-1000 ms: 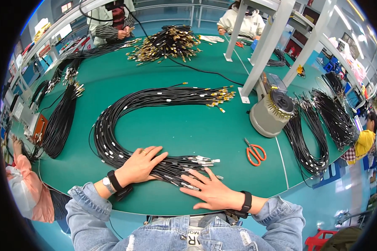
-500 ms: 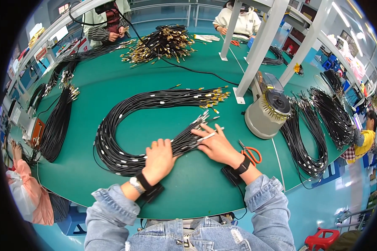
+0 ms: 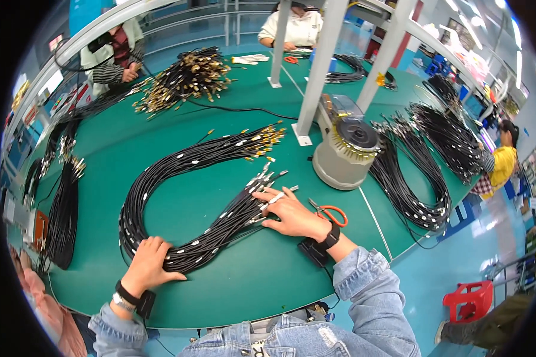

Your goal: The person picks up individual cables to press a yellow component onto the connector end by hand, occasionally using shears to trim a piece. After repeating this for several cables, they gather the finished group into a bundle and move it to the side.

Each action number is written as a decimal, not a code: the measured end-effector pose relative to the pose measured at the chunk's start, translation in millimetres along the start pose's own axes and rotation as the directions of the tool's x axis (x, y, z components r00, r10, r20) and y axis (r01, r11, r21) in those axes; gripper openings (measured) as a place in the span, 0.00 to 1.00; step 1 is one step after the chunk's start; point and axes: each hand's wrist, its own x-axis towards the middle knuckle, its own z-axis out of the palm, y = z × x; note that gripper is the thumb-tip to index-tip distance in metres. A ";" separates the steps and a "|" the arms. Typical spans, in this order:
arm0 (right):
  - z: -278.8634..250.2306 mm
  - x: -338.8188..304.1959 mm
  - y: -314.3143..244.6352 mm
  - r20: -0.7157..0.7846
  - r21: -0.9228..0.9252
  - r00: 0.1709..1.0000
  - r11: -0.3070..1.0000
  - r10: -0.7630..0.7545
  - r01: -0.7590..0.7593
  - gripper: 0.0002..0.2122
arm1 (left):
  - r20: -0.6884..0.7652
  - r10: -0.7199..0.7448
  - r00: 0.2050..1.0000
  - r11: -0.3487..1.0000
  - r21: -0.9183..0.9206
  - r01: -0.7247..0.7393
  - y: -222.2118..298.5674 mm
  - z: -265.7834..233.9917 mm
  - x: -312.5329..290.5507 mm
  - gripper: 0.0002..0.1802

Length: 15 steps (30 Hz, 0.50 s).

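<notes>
A thick bundle of black cables lies in a U-shaped bend on the green table. It has small white tags along it, gold connectors on its upper end and silver connectors on its lower end. My left hand curls over the lower left of the bend, thumb out along the near edge. My right hand grips the cables just behind the silver connectors, which stick out past its fingers. A white-sleeved piece shows across those fingers. Orange-handled cutters lie beside my right hand.
A grey round machine stands beside a metal frame post. More cable bundles lie at right and left. A heap of gold-ended cables is at the back. Other people sit or stand around the table.
My left hand has slid left and nearer along the bundle to its bend. The lower part of the bundle has shifted nearer and spread. My right hand stays by the silver ends; the view has turned.
</notes>
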 end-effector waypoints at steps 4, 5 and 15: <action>3.6 -0.6 -5.6 -0.002 -0.027 1.000 1.000 0.014 -0.014 0.08 | -0.140 -0.077 0.987 0.980 0.170 0.101 6.7 25.3 -14.5 0.36; 4.4 0.1 -6.2 0.002 -0.041 1.000 0.999 0.006 -0.006 0.09 | -0.188 -0.119 0.975 0.963 0.217 0.159 7.1 29.6 -15.7 0.35; 8.6 -7.7 -12.2 -0.011 0.079 0.993 0.990 -0.116 0.116 0.07 | -0.134 -0.170 0.976 0.979 0.093 0.183 -22.1 17.9 -27.0 0.35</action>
